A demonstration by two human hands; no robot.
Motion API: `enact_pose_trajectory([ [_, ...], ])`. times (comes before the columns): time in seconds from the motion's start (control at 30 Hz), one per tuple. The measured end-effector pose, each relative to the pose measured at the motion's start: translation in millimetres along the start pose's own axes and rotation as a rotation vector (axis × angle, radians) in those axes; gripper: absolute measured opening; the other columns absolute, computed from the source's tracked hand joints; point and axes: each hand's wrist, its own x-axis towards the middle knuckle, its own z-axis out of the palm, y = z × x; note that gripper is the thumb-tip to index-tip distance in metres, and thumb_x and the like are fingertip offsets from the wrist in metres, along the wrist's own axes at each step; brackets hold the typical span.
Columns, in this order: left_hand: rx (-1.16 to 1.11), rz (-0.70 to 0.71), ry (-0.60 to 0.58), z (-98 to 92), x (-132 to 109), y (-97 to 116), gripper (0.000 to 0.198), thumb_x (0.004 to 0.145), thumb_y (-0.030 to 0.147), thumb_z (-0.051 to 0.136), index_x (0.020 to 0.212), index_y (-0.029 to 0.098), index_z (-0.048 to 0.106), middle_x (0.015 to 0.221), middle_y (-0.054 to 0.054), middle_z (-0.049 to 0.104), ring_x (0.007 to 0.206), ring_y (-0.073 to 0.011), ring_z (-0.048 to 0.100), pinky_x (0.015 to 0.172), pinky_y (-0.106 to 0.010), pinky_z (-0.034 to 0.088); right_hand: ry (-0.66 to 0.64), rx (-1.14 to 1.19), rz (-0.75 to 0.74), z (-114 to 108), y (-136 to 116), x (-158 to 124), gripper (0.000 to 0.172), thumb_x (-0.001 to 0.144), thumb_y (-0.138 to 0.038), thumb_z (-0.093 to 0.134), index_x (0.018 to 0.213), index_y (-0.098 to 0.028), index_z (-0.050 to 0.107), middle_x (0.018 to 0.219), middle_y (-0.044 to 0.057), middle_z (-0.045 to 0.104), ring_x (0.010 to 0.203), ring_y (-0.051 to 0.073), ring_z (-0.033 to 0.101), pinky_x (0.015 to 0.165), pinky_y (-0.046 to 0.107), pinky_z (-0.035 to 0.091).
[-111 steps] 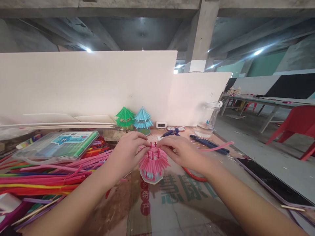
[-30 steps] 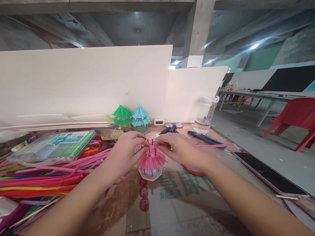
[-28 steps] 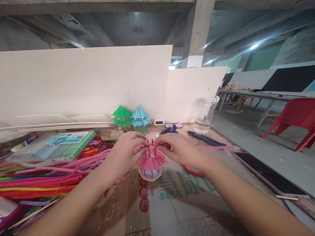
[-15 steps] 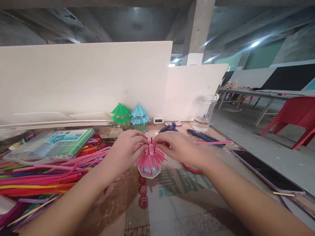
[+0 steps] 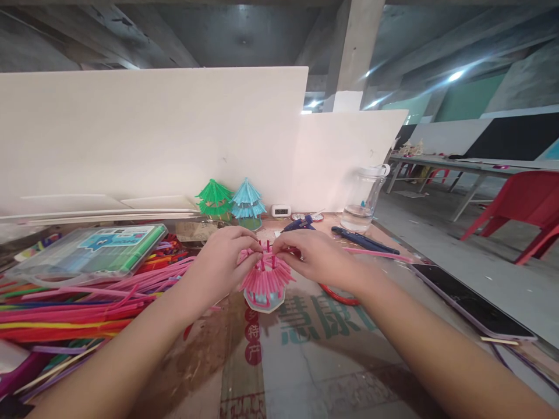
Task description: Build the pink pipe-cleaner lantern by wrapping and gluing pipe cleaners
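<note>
A small pink pavilion model (image 5: 267, 280), built of pipe cleaners with a fringed roof and dark pink posts on top, stands upright on a pale, many-sided base (image 5: 271, 302). My left hand (image 5: 227, 253) is closed in a pinch at the posts' left side; what its fingertips hold is too small to make out. From the other side, my right hand (image 5: 312, 256) pinches at the posts, its thumb and forefinger close to the left fingertips. A long pink pipe cleaner (image 5: 379, 254) runs out to the right behind my right hand and appears held in it.
Pipe cleaners (image 5: 78, 314) and a marker case (image 5: 87, 253) lie at left. Behind stand green (image 5: 213, 199) and blue (image 5: 247, 203) models, a clock (image 5: 280, 211) and a glue gun (image 5: 301, 223). Pliers (image 5: 364, 240), a water jug (image 5: 363, 198) and a phone (image 5: 474, 299) are at right.
Both hands stay at the model's top with small finger shifts. The pink pipe cleaner's free end now droops slightly. The whole view has shifted a little.
</note>
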Motion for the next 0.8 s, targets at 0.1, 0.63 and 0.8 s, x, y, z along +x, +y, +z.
enact_pose_trajectory([
  [0.1,0.000,0.001,-0.005,0.1,0.3,-1.2,0.018,0.090,0.025,0.056,0.085,0.019,0.072,0.098,-0.007,0.072,0.092,-0.0231,0.064,0.084,-0.039,0.048,0.001,0.017,0.000,1.0,0.2,0.2,0.018,0.084,-0.004,0.055,0.090,-0.017,0.066,0.086,0.003,0.072,0.073,0.014,0.061,0.064,0.023,0.039],
  [0.63,0.028,0.032,-0.015,-0.6,1.9,-3.0,0.017,0.090,0.024,0.057,0.086,0.019,0.073,0.095,-0.007,0.072,0.090,-0.0228,0.065,0.082,-0.038,0.049,0.024,0.005,-0.024,7.1,5.8,0.6,0.015,0.085,-0.007,0.055,0.088,-0.017,0.065,0.083,0.003,0.070,0.072,0.014,0.060,0.063,0.023,0.037],
  [0.8,0.037,0.046,-0.012,0.6,1.9,-3.3,0.018,0.090,0.024,0.056,0.087,0.018,0.072,0.094,-0.007,0.072,0.089,-0.0227,0.065,0.082,-0.037,0.049,0.024,0.012,-0.009,9.0,6.9,0.8,0.013,0.085,-0.008,0.056,0.088,-0.017,0.065,0.082,0.002,0.070,0.070,0.014,0.059,0.063,0.023,0.037],
])
